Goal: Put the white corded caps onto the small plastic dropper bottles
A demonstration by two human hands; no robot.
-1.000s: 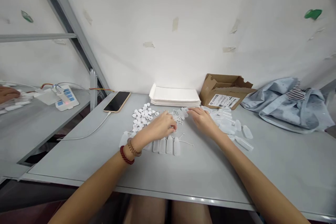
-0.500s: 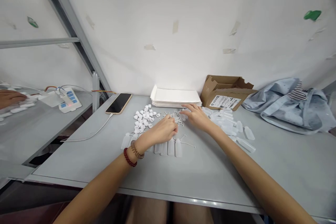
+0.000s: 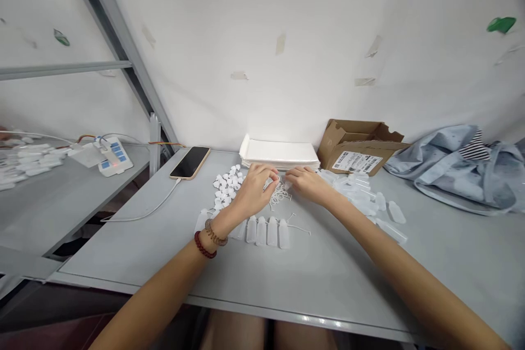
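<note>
My left hand point(image 3: 253, 190) and my right hand point(image 3: 308, 183) meet over a small tangle of thin white plastic stems point(image 3: 281, 195) on the grey table point(image 3: 320, 279). Both hands have the fingers curled in a pinch; what they pinch is too small to name. A row of small translucent bottles point(image 3: 266, 231) lies just in front of my left hand. A heap of white caps point(image 3: 227, 185) lies to its left. More translucent bottles point(image 3: 371, 200) are scattered right of my right hand.
A stack of white sheets point(image 3: 281, 154) and an open cardboard box point(image 3: 359, 147) stand against the wall. A phone point(image 3: 190, 162) on a white cable lies at the back left. Blue-grey clothing point(image 3: 459, 167) covers the right. A neighbouring table point(image 3: 45, 197) holds a power strip point(image 3: 109, 153).
My left hand has moved forward from the bottle row to the stems, meeting the right hand. The other person's hand at the far left is gone from view. The camera has shifted slightly.
</note>
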